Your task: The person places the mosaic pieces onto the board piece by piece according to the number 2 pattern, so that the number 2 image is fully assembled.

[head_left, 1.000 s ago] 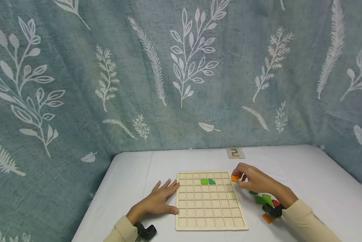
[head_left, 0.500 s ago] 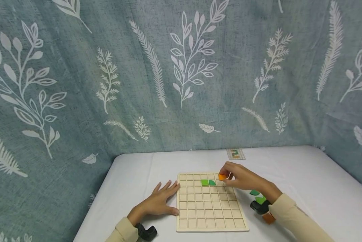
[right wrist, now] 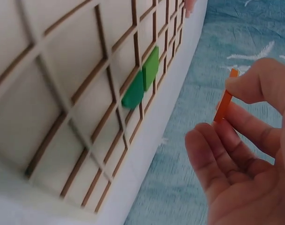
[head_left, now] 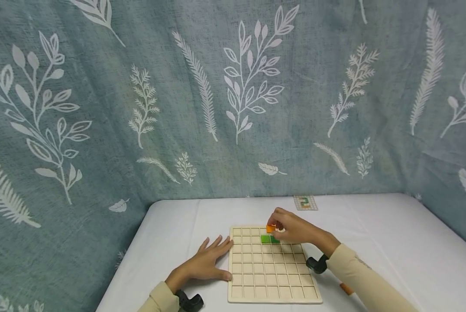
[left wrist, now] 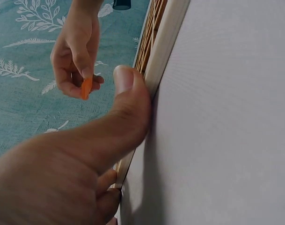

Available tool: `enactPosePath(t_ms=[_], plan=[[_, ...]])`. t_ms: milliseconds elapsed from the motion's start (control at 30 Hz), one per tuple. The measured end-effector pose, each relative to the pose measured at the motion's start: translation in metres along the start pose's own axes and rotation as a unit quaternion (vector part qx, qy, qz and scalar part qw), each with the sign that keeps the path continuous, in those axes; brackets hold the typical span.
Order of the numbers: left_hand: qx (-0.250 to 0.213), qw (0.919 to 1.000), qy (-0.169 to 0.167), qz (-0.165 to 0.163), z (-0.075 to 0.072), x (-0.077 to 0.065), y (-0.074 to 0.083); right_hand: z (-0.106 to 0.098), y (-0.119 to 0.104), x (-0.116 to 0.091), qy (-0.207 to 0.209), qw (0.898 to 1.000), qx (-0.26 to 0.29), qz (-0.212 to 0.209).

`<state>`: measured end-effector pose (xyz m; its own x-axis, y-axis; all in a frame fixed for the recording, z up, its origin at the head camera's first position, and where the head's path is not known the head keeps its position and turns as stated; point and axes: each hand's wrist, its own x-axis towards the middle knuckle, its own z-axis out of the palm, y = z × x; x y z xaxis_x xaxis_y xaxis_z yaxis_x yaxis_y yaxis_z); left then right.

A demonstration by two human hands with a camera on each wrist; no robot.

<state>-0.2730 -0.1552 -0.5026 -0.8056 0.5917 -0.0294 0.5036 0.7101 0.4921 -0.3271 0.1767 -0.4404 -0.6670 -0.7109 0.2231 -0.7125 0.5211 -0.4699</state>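
Observation:
A pale wooden grid board (head_left: 273, 279) lies on the table. Two tiles sit in neighbouring cells of its second row from the far side: a light green square (head_left: 265, 239) and a darker green tile (right wrist: 134, 93) with one rounded edge. Between thumb and fingers my right hand (head_left: 293, 227) pinches an orange tile (head_left: 270, 229), held above the board's far part. In the right wrist view the orange tile shows edge-on, apart from the board. My left hand (head_left: 205, 262) rests at the board's left edge with fingers spread, thumb and fingertips touching it.
Beside the board's right edge an orange piece (head_left: 347, 289) lies on the white table (head_left: 381, 242), partly behind the right sleeve. A small printed card (head_left: 305, 203) with a coloured grid pattern lies at the back. A patterned teal curtain (head_left: 202, 173) hangs behind the table.
My right hand has carried the orange tile leftward, from beside the board's right edge to over its far rows. The right forearm now covers the green pieces on the right. My left hand stays put.

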Motion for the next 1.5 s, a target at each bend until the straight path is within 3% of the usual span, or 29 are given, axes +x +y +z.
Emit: enactPosePath(t_ms=[633, 1000, 1500], plan=[[0.002, 1.0, -0.004, -0.004, 0.002, 0.0, 0.0, 0.033, -0.007, 0.037, -0.041, 0.998, 0.019, 0.036], [-0.002, 1.0, -0.002, -0.002, 0.001, 0.0, -0.002, 0.044, -0.005, 0.04, -0.063, 0.996, -0.002, 0.069], [0.008, 0.9999, -0.005, -0.005, 0.001, 0.001, 0.0, 0.04, -0.004, 0.041, -0.084, 0.995, -0.005, 0.06]])
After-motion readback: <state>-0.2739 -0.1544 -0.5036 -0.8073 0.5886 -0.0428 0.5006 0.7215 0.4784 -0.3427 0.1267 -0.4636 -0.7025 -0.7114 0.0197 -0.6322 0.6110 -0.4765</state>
